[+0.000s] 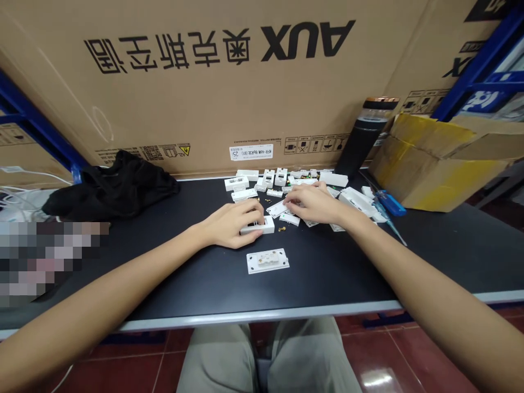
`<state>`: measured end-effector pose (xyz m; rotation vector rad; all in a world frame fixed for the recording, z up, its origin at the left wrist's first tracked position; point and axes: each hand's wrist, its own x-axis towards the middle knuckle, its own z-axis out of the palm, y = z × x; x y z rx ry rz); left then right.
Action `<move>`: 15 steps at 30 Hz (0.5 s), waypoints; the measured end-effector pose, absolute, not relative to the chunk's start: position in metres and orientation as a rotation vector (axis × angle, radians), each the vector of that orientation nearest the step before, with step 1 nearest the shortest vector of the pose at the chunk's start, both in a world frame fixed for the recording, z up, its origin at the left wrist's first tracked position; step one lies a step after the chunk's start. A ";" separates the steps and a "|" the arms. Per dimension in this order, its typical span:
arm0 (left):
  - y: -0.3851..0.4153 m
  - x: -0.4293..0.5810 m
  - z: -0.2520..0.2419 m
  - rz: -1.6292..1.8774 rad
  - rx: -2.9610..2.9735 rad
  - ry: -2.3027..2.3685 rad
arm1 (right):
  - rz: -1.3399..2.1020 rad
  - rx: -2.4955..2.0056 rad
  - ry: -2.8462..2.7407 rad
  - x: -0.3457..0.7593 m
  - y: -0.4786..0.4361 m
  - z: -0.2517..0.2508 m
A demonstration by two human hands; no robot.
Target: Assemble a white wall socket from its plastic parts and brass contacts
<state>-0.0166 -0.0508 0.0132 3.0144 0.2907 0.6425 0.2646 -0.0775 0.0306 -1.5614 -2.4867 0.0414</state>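
Observation:
My left hand (pixel 233 222) rests on the black table (pixel 164 273), fingers curled round a white plastic socket block (pixel 262 225). My right hand (pixel 313 203) lies just right of it, fingertips pinched among small white parts (pixel 289 218) and tiny brass pieces (pixel 281 228); what it pinches is hidden. A white socket faceplate (pixel 267 261) lies flat in front of both hands, untouched.
Several white plastic parts (pixel 278 179) are scattered behind the hands. A blue-handled screwdriver (pixel 391 204) lies to the right, next to an open cardboard box (pixel 434 164). A dark bottle (pixel 364 139) stands at the back. Black cloth (pixel 114 188) lies at the left. Large cartons wall the rear.

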 end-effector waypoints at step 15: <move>-0.048 -0.016 0.010 0.557 2.985 0.564 | 0.106 -1.557 -2.642 0.261 -0.069 0.050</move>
